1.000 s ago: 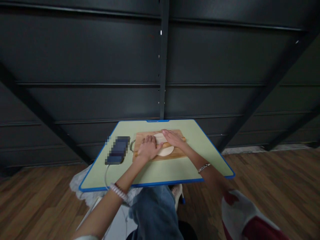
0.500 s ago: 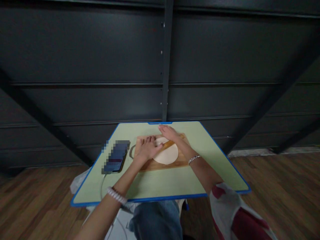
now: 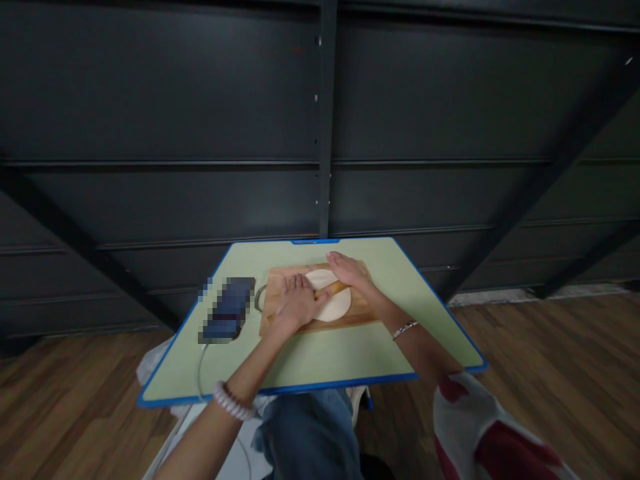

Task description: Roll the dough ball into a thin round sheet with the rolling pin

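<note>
A wooden rolling pin (image 3: 332,289) lies at a slant across a flat round sheet of pale dough (image 3: 334,309). Under the dough is a wooden cutting board (image 3: 280,325) with a metal loop handle on its left side. My left hand (image 3: 297,301) rests palm down over the pin's left end, fingers stretched forward and thumb along the pin. Over the other end lies my right hand (image 3: 349,271), flat, with its fingers straight and pointing forward and left. The palms hide both ends of the pin.
The board sits on a small pale green table (image 3: 350,363) with a blue rim. To its left lies a phone (image 3: 229,309), partly pixelated, with a white cable (image 3: 199,373) running over the near edge. A dark panelled wall (image 3: 225,200) rises behind the table.
Both hands have come slightly toward me and to the right over the board, the rolling pin with them. The whole view has shifted a little.
</note>
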Demonstrator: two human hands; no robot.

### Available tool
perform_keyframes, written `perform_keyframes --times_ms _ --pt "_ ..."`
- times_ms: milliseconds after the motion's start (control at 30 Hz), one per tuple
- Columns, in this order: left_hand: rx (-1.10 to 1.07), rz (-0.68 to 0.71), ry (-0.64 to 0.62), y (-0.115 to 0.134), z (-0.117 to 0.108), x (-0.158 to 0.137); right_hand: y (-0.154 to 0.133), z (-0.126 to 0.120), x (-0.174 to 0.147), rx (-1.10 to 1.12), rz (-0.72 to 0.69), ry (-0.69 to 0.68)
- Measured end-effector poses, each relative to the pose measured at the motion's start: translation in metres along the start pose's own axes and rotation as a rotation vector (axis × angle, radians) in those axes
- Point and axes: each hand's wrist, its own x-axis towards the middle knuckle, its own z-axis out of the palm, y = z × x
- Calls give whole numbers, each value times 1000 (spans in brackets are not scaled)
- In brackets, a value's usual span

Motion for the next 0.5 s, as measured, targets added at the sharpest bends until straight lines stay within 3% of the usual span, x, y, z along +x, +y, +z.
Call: perform_keyframes --times_ms 233,500 --pt "70 44 62 12 -4 -13 4 -5 -30 -134 -5 -45" --pt "93 60 193 27 3 -28 14 -4 -76 -141 -20 85"
